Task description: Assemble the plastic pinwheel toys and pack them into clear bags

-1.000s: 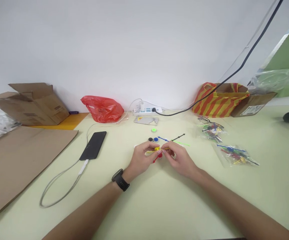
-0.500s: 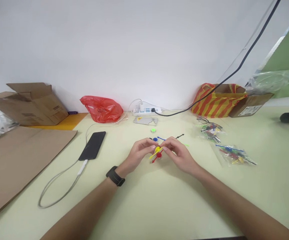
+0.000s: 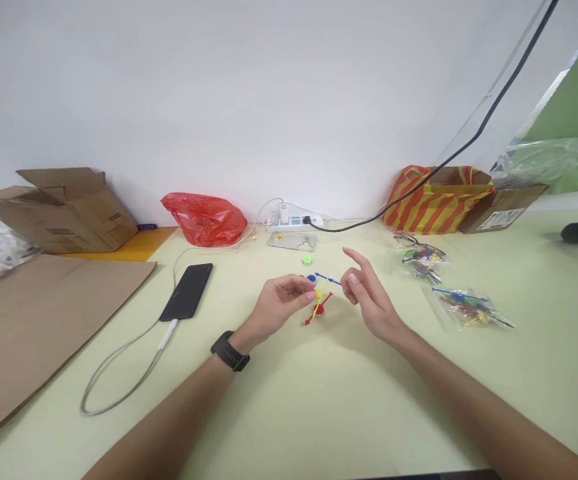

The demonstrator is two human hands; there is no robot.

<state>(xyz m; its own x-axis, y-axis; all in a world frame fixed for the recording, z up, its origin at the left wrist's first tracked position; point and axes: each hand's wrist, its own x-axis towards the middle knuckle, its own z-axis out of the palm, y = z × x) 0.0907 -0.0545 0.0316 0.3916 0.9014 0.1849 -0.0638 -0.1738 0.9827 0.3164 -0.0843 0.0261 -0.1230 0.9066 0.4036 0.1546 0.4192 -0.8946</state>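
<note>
My left hand (image 3: pixel 285 305) pinches a small yellow arrow spinner (image 3: pixel 319 295) between thumb and fingertips. The yellow arrow looks blurred. My right hand (image 3: pixel 371 297) is off to the right of it, index finger raised, thumb and other fingers bent, with nothing seen in it. Below the yellow piece, a red arrow spinner (image 3: pixel 320 310) lies on the table. Behind my left fingertips are a blue round base (image 3: pixel 311 279) and a blue arrow (image 3: pixel 327 278). Farther back stands a green round base (image 3: pixel 307 261). A dark piece beside the blue base is mostly hidden.
Two clear bags of coloured spinner parts (image 3: pixel 473 310) (image 3: pixel 421 263) lie at right, glasses by the farther one. A phone (image 3: pixel 187 293) on a cable and cardboard (image 3: pixel 53 320) are at left. A metal plate (image 3: pixel 291 241), power strip (image 3: pixel 293 221) and red bag (image 3: pixel 203 220) are behind.
My right hand has let go of the yellow spinner and moved right, its index finger now raised. My left hand still holds the spinner, whose arrow has turned to a steeper angle.
</note>
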